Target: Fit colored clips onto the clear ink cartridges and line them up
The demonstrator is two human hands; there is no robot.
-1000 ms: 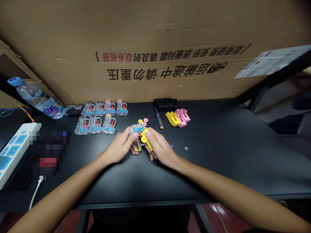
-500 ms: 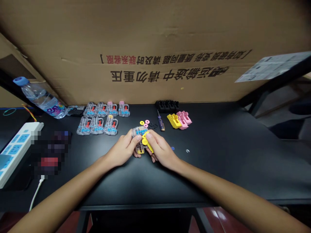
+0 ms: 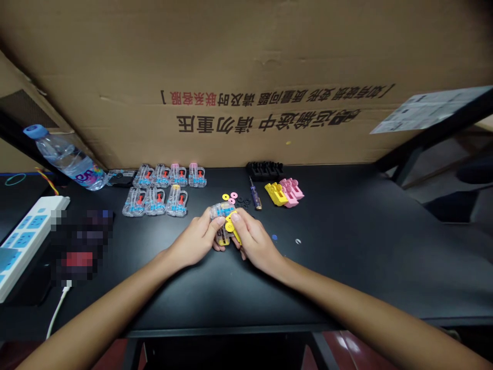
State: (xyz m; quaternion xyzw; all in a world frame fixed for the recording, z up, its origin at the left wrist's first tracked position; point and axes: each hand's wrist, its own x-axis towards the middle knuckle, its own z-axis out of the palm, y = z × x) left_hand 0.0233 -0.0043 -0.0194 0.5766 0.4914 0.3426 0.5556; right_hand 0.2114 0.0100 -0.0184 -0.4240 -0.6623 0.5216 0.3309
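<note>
Near the middle of the table, my left hand point(image 3: 194, 237) is closed around a small clear plastic casing point(image 3: 222, 237) with blue and yellow parts showing in it. My right hand point(image 3: 259, 245) pinches a yellow plastic piece point(image 3: 230, 227) with a round disc, pressed against the casing's right side. My fingers hide part of both. Just behind my hands lie small yellow, pink and black washers point(image 3: 233, 196). A small screwdriver point(image 3: 256, 196) with a purple handle rests behind my right hand.
Several clear casings with red and blue parts point(image 3: 155, 200) stand in two rows at back left. Yellow point(image 3: 276, 194), pink point(image 3: 292, 193) and black plastic parts point(image 3: 265, 170) sit at back right. At left are a water bottle point(image 3: 73, 160) and power strip point(image 3: 29, 241). Cardboard point(image 3: 246, 56) walls the back.
The yellow piece has shifted slightly against the casing and shows a little less below the disc. Both hands keep their hold. The whole view has shifted slightly.
</note>
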